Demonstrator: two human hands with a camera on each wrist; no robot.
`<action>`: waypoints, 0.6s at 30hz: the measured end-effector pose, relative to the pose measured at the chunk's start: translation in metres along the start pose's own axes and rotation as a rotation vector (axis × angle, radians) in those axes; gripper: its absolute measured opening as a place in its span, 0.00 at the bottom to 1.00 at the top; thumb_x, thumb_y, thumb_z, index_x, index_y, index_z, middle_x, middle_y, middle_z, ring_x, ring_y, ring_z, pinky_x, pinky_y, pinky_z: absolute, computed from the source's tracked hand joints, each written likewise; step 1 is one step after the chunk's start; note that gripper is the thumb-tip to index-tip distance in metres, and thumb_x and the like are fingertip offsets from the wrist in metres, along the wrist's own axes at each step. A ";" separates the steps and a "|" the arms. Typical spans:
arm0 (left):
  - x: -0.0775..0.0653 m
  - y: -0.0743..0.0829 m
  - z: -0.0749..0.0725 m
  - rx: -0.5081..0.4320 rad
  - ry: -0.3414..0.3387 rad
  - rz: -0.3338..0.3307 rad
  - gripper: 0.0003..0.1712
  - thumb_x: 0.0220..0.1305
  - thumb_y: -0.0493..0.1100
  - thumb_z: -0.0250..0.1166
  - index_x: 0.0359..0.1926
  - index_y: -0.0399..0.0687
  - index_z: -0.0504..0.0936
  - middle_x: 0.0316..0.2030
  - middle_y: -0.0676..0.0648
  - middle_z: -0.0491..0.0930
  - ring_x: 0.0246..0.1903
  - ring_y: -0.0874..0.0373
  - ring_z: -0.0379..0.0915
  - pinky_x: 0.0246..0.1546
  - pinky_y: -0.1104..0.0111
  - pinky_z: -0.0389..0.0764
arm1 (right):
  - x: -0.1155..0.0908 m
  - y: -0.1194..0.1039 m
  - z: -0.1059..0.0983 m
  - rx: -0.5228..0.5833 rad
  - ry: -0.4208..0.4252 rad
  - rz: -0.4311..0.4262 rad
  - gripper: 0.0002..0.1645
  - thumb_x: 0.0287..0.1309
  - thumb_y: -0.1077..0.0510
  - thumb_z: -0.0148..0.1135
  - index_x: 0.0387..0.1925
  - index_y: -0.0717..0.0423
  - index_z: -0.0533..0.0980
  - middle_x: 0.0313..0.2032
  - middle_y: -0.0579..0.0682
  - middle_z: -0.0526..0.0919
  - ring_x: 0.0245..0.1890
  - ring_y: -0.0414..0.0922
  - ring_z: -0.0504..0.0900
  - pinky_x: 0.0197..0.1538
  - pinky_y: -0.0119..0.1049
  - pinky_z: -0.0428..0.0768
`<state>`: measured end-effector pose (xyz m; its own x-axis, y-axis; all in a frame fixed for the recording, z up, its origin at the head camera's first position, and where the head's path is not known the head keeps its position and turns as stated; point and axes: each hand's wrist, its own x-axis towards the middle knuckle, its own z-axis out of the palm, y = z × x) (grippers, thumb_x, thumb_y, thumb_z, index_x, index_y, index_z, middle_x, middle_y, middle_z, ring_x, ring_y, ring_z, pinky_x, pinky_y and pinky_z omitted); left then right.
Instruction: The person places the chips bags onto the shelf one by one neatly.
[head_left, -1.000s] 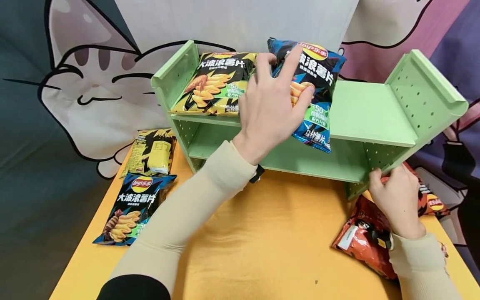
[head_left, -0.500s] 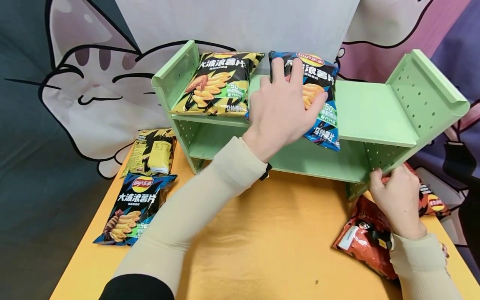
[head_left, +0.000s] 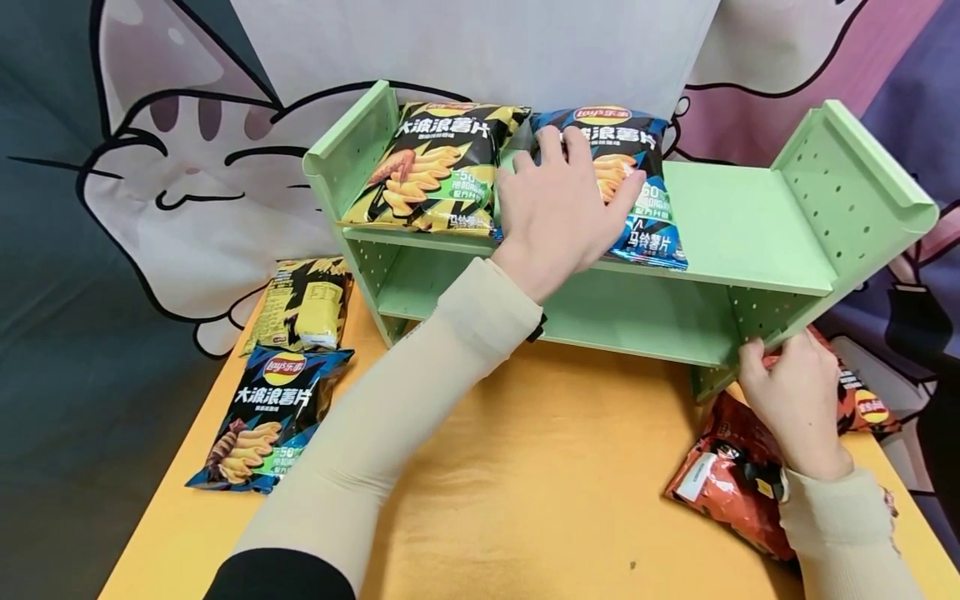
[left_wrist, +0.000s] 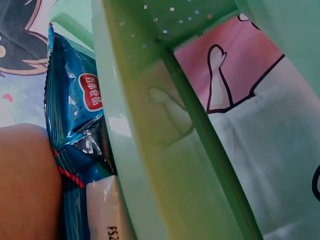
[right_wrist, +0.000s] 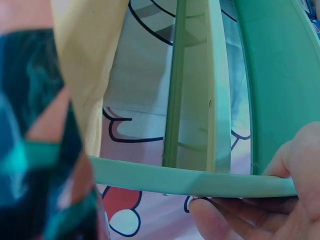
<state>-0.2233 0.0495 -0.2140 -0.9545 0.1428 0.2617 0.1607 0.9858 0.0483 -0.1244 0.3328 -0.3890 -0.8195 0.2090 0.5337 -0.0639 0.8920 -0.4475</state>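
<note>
A blue bag of potato chips (head_left: pixel 648 217) leans back on the upper tier of a light green two-tier shelf (head_left: pixel 742 221). My left hand (head_left: pixel 558 204) holds this bag, fingers spread over its front and thumb toward its right side; the fingertips' contact is partly hidden. In the left wrist view, the bag's blue wrapper (left_wrist: pixel 75 100) lies against the green shelf board. A yellow-and-black chip bag (head_left: pixel 427 171) stands to its left on the same tier. My right hand (head_left: pixel 791 400) grips the lower right side panel, thumb and fingers on opposite faces in the right wrist view.
On the yellow table (head_left: pixel 525 483), another blue chip bag (head_left: pixel 262 417) and a yellow one (head_left: pixel 303 304) lie at left. Red chip bags (head_left: pixel 738 475) lie at right, under and beside my right forearm. A cartoon-print cloth (head_left: pixel 195 208) hangs behind.
The blue bag has come down from a raised, tilted position onto the upper tier, straightening as it lowered. My left hand moved down with it. The right hand stays on the shelf's side panel.
</note>
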 end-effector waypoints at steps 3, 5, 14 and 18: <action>0.001 -0.001 0.005 0.005 0.033 -0.005 0.55 0.69 0.81 0.24 0.77 0.48 0.60 0.71 0.44 0.68 0.53 0.47 0.77 0.51 0.55 0.80 | 0.000 0.003 0.003 0.008 0.001 0.010 0.13 0.62 0.61 0.53 0.39 0.69 0.77 0.32 0.69 0.81 0.28 0.65 0.75 0.28 0.49 0.62; 0.002 -0.002 0.006 0.002 0.045 -0.009 0.55 0.69 0.81 0.24 0.78 0.48 0.60 0.71 0.44 0.68 0.54 0.47 0.78 0.52 0.55 0.80 | 0.000 0.003 0.003 0.007 0.001 0.014 0.13 0.62 0.61 0.53 0.39 0.69 0.77 0.32 0.69 0.81 0.29 0.66 0.75 0.28 0.49 0.62; 0.000 -0.007 0.008 -0.010 0.082 -0.004 0.51 0.68 0.82 0.27 0.71 0.53 0.67 0.60 0.48 0.73 0.49 0.49 0.77 0.47 0.56 0.79 | 0.000 0.006 0.007 0.002 0.008 -0.007 0.11 0.62 0.61 0.53 0.36 0.67 0.76 0.27 0.66 0.77 0.25 0.61 0.72 0.27 0.48 0.61; -0.004 -0.011 0.007 -0.021 0.114 0.016 0.49 0.69 0.81 0.27 0.70 0.55 0.69 0.61 0.48 0.74 0.51 0.49 0.76 0.50 0.56 0.78 | 0.000 0.007 0.007 0.010 0.017 -0.009 0.11 0.62 0.61 0.53 0.36 0.67 0.76 0.29 0.67 0.78 0.27 0.64 0.73 0.28 0.50 0.62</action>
<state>-0.2227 0.0383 -0.2226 -0.9172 0.1461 0.3707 0.1820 0.9813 0.0635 -0.1291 0.3362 -0.3970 -0.8088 0.2081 0.5500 -0.0772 0.8896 -0.4501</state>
